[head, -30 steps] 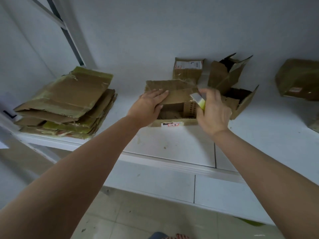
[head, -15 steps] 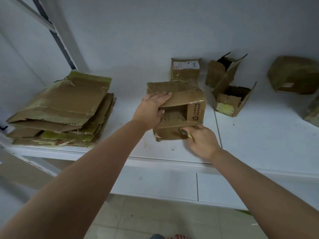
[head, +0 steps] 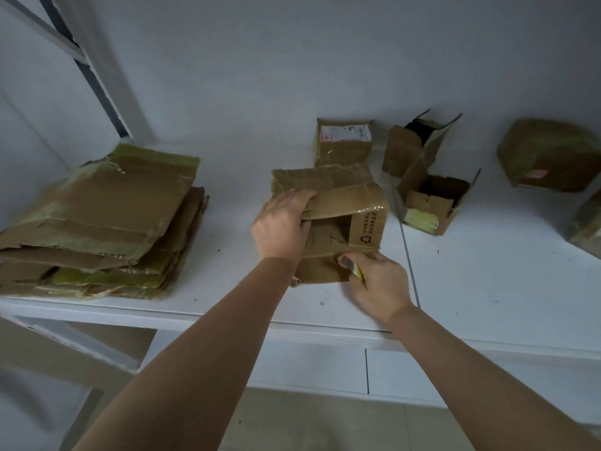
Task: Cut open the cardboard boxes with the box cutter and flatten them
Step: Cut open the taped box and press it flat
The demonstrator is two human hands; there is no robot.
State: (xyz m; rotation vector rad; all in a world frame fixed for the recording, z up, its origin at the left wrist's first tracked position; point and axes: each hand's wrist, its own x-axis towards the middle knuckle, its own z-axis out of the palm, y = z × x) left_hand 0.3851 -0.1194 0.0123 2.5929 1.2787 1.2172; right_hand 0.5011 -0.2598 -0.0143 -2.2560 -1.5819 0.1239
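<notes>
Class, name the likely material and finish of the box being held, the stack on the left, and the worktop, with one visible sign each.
Held box: matt brown cardboard; creased, torn flaps.
Flattened stack: cardboard with glossy, greenish tape, probably plastic.
Worktop: smooth white surface, material unclear.

One flattened stack of cardboard (head: 97,219) sits at the far left of the white table (head: 487,288); how many sheets it holds cannot be counted, since the edges overlap.

Boxes not yet flattened: six in view.
- One opened box (head: 338,219) in the middle, near the table's front edge.
- One sealed box with a white label (head: 343,144), just behind it.
- Two open-topped boxes to the right, one far (head: 409,148) and one nearer (head: 432,203).
- One sealed box at the far right (head: 549,154).
- One more box cut off by the right edge (head: 588,226) (only a corner shows).

Hands: two, a left hand (head: 281,226) and a right hand (head: 379,281).

Box cutters: one box cutter (head: 353,266), yellow-handled.
</notes>
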